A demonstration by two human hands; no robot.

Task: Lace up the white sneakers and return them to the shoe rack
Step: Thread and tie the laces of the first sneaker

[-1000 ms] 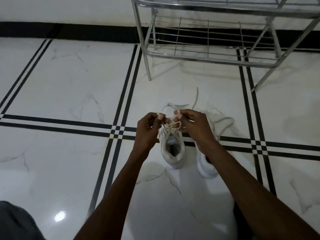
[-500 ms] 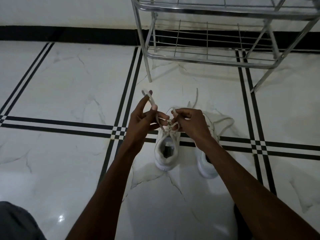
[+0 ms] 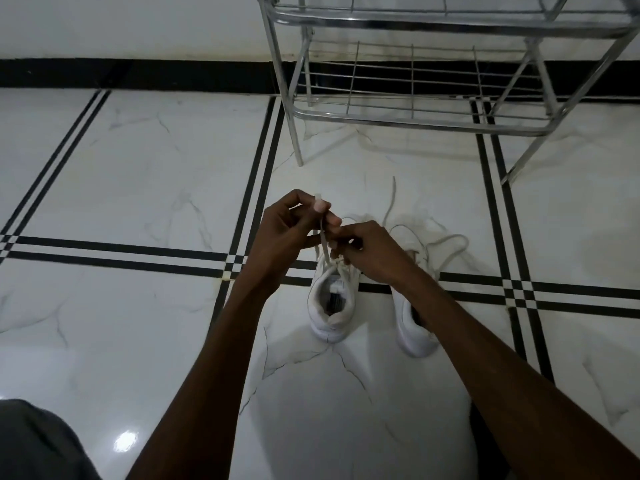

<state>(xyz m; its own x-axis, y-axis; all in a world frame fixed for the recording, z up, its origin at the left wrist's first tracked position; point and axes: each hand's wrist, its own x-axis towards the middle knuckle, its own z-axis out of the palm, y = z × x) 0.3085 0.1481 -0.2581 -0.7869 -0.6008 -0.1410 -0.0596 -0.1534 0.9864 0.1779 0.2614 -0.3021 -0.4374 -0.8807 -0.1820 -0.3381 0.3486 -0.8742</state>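
Two white sneakers stand heel-toward-me on the marble floor. Over the left sneaker (image 3: 333, 306) both hands work its white lace (image 3: 322, 237). My left hand (image 3: 287, 233) pinches one lace end and holds it up above the tongue. My right hand (image 3: 372, 251) grips the lace at the top eyelets, hiding the front of that shoe. The right sneaker (image 3: 415, 327) sits partly under my right forearm, its loose lace (image 3: 446, 244) lying in loops on the floor beyond it.
A chrome wire shoe rack (image 3: 415, 116) stands against the wall just beyond the sneakers, its lower shelf holding nothing. The white marble floor (image 3: 138, 168) has black stripe inlays. A dark grey clothed knee (image 3: 34, 441) shows at the bottom left.
My left hand has drawn one lace end upward and closed its fingers on it. The left sneaker has shifted slightly toward the left. The right hand stays at the eyelets.
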